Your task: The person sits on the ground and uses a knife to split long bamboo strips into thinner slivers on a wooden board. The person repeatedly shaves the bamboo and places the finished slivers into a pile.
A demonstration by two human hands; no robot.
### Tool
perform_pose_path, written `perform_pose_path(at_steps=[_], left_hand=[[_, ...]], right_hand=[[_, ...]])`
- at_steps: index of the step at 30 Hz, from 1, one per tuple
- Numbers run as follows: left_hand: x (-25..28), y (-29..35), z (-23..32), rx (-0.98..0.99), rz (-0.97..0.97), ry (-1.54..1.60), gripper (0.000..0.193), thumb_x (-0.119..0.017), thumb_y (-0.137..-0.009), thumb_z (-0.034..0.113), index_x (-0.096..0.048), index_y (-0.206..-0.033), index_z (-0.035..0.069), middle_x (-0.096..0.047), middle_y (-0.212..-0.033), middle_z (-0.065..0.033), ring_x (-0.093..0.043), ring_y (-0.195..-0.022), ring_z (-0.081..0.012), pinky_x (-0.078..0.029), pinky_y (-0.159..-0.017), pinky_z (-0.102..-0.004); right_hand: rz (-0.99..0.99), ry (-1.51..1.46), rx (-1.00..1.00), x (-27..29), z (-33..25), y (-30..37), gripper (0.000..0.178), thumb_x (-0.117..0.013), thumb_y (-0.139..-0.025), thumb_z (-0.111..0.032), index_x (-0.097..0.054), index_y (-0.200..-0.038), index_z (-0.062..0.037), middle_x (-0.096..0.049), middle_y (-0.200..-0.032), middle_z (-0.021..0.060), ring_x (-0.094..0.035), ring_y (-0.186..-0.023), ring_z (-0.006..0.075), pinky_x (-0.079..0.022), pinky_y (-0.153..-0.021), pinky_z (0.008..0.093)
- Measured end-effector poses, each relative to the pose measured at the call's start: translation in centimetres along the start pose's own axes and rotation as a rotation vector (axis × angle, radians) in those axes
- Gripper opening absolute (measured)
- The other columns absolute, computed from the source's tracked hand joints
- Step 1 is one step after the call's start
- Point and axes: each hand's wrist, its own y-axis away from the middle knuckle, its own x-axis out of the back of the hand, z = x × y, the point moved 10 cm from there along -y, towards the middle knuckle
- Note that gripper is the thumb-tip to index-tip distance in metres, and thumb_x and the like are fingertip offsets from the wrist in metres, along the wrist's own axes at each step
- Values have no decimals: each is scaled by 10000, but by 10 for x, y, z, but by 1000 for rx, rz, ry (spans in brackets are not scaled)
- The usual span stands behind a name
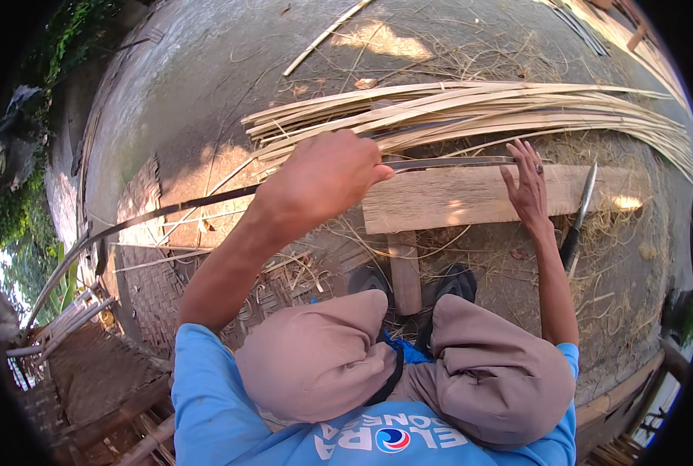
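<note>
A long, thin dark strip (207,200), which looks like bamboo, bends from the far left across to the board. My left hand (323,172) is closed around it, with the thumb pointing right along the strip. Beyond the thumb, the strip runs along the far edge of a wooden board (440,194) toward my right hand (528,182). That hand's fingers are stretched out and apart at the strip's right end, over the board. Whether the fingertips press on the strip, I cannot tell. A knife (584,200) with a dark handle lies slanted across the board, right of my right hand.
Behind the board lies a bundle of pale split strips (440,109). A short wooden post (405,272) shows under the board between my feet. Thin shavings (595,272) litter the ground. A woven mat (156,287) lies at the left, and a pale stick (327,36) lies farther off.
</note>
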Motion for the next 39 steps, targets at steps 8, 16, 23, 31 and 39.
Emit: perform_pose_path(at_steps=[8, 16, 23, 31, 39], left_hand=[[-5, 1, -35, -60, 809, -88, 277, -762, -929, 330, -734, -1051, 83, -715, -944, -92, -691, -977, -330, -539, -874, -486], [-289, 99, -134, 678, 408, 1204, 350, -654, -1044, 374, -743, -1018, 37, -733, -1010, -65, -693, -879, -207, -559, -737, -348], [-327, 152, -228, 796, 1043, 2383, 670, -335, -1119, 513, -318, -1542, -5, -503, -1478, -266, -559, -1298, -411, -453, -1147, -518], [-185, 148, -205, 329, 1285, 2114, 542, -446, -1118, 381, -366, -1520, 27, -523, -1475, -237, -576, -1332, -362, -493, -1171, -501], [-62, 176, -160, 65, 1389, 1722, 435, -697, -1007, 119, -514, -1397, 61, -670, -1290, -202, -747, -1056, -313, -644, -971, -411]], right_hand=[[75, -107, 54, 21, 12, -34, 191, -643, -1013, -168, -678, -1152, -41, -671, -984, 131, -629, -893, 354, -461, -887, 459], [-331, -46, -36, 21, -6, -34, 441, -790, -901, -403, -600, -785, -23, -564, -720, 88, -494, -697, 275, -383, -773, 394], [-397, -203, -275, 15, 24, -20, 691, -748, -916, -565, -547, -634, 33, -393, -537, 64, -376, -538, 145, -318, -558, 372], [-439, -325, -379, -14, 94, 25, 683, -701, -963, -578, -520, -599, -30, -366, -556, -20, -332, -568, 76, -250, -525, 325], [-395, -518, -407, 7, 117, 42, 629, -687, -983, -568, -556, -628, -66, -392, -599, -83, -328, -571, 54, -239, -522, 295]])
